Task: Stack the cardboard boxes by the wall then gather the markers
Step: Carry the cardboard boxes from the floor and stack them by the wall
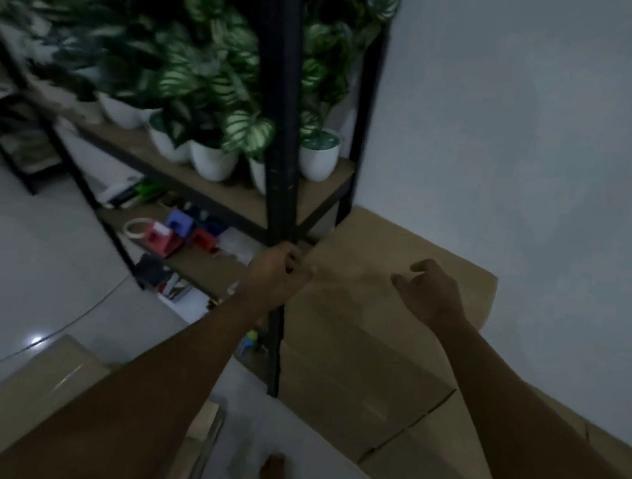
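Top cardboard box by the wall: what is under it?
The top cardboard box sits on another cardboard box, whose front face shows below it. The floor beneath the stack is covered and cannot be seen.

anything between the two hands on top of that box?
Head view: only bare brown cardboard box top between left hand and right hand.

a tall cardboard box [367, 326] stands against the wall [542, 128], just right of the shelf rack [285, 155]. another box [437, 464] sits below it. potted plants [218, 114] sit on the upper shelf. a third box [19, 401] lies on the floor [17, 240], left.
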